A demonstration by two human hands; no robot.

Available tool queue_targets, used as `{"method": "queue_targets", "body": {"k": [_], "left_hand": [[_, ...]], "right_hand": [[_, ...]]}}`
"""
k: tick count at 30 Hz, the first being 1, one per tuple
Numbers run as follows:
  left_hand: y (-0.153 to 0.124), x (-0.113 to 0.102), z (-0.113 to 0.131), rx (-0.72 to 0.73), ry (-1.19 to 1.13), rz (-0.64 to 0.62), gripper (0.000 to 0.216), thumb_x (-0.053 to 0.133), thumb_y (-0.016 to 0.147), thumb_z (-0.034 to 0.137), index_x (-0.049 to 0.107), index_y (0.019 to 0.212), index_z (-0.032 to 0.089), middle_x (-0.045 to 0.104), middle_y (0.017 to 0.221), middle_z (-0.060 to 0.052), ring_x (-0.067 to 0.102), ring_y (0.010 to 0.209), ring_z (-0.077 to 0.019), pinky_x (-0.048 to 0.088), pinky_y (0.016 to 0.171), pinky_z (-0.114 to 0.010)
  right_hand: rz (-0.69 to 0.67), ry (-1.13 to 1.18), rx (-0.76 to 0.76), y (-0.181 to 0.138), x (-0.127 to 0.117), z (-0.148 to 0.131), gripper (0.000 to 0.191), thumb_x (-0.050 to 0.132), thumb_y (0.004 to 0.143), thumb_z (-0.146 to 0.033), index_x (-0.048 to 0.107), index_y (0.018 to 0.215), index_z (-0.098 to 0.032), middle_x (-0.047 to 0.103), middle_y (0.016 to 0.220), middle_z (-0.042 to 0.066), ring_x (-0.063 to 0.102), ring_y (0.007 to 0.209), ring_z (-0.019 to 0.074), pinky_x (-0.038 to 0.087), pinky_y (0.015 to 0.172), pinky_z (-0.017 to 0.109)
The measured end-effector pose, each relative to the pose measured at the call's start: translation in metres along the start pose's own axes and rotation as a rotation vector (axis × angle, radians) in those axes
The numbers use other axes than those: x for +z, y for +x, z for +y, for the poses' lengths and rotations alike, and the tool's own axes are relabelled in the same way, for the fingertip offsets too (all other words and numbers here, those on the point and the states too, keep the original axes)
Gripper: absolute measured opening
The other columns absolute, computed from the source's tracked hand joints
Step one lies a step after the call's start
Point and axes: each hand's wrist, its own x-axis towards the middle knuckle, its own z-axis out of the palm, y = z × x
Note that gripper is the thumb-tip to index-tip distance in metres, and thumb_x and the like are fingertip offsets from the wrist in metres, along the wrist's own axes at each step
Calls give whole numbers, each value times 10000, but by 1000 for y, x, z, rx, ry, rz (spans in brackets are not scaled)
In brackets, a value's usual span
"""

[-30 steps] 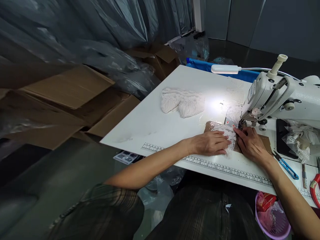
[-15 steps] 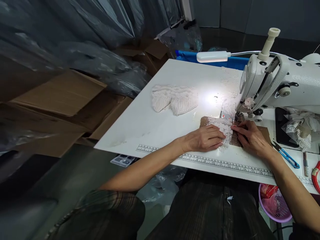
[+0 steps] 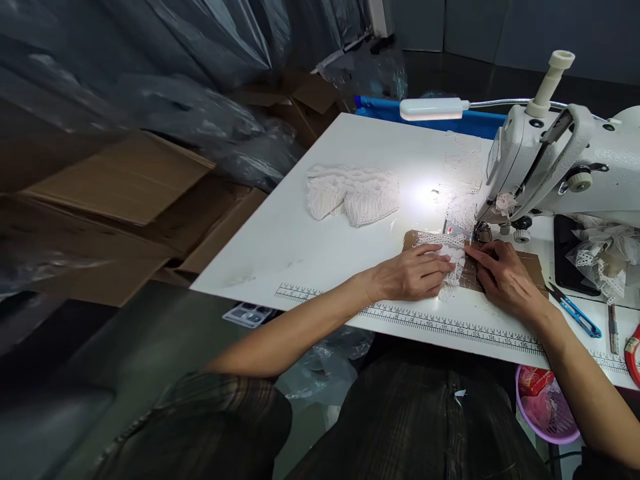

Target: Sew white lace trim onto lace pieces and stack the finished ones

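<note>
- The left hand lies flat on the lace strip, fingers straight and close together.
- The right hand presses the brown card with slightly bent fingers, grasping nothing.
- The lace strip lies over the card, just before the foot of the sewing machine, on the white table.

The table lies open beside the left hand; the sewing machine blocks the right, a lace pile ahead.
</note>
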Motion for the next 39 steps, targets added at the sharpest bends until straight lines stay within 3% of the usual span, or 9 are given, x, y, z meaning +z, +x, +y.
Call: {"method": "queue_targets", "body": {"k": [8,13,18,23,28,33,39], "left_hand": [[0,1,-4,-31,15,-57,231,531,944,150,704,791,158,786,982,-49,744,944,-178,587,961,-429],[5,-3,-2,21,12,6,164,564,964,215,704,894,164,782,1014,-49,740,901,-164,579,876,-362],[5,-4,-1,18,20,-12,137,575,957,215,695,895,196,770,1080,-36,719,985,-184,542,918,-401],[3,-3,-1,26,-12,-14,127,575,951,174,691,903,194,779,1004,-23,719,890,-151,534,904,-379],[4,-3,-1,3,-44,-23,130,565,959,167,675,893,187,781,969,-13,709,852,-132,522,898,-357],[5,-2,0,16,-35,21,139,567,953,147,684,881,170,782,966,-31,707,823,-130,528,892,-354],[3,-2,0,-62,-91,-72,175,547,970,181,689,870,192,782,995,-18,712,843,-141,525,902,-381]], "right_hand": [[-28,-57,-43,1,0,2,421,419,966,-278,638,1326,-298,570,1083,133,534,1012,280,524,895,515],[-20,-6,-50,1,1,5,411,410,975,-275,655,1304,-262,573,1089,136,540,1014,269,524,904,508],[-30,64,-51,-1,-3,7,421,417,969,-243,637,1327,-276,569,1115,131,547,1041,258,534,919,495],[-5,88,-111,-2,-4,9,401,447,948,-196,679,1274,-224,560,1140,145,547,1071,256,535,943,473],[-12,113,-62,-3,-8,6,400,440,956,-216,678,1276,-241,570,1142,134,561,1069,249,534,951,474],[-63,164,-35,-4,-17,0,402,423,967,-232,679,1276,-267,587,1057,96,604,933,189,558,859,383],[-86,53,-129,-4,-14,-3,377,466,948,-225,712,1227,-283,590,1002,104,575,921,215,545,799,389]]}}
